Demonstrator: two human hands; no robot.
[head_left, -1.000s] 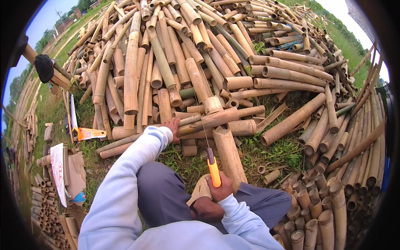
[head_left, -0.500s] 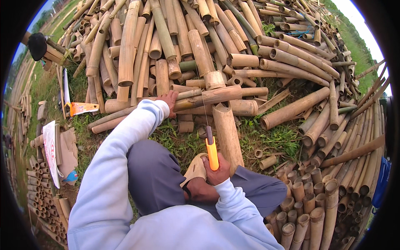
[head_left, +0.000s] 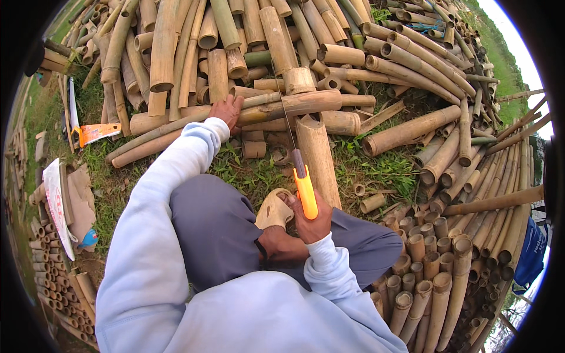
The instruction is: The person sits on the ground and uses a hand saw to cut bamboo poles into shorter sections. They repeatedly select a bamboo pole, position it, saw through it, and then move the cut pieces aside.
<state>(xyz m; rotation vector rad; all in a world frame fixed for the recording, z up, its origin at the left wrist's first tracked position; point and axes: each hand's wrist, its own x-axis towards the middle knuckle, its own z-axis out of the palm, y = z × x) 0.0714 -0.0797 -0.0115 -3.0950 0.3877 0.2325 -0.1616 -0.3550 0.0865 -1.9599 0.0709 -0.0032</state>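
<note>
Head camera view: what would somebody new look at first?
Probably the orange-handled handsaw, held in the right hand near the middle and crossing a bamboo pole. Behind it, a big heap of cut bamboo spreads across the top. A blue bag stands out at the right edge.

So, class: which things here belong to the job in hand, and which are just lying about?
In the job:
orange-handled saw in the right hand
bamboo poles under the left hand
probably the thick log beside the saw

Lying about:
second saw, far left
cardboard
blue bag
</note>
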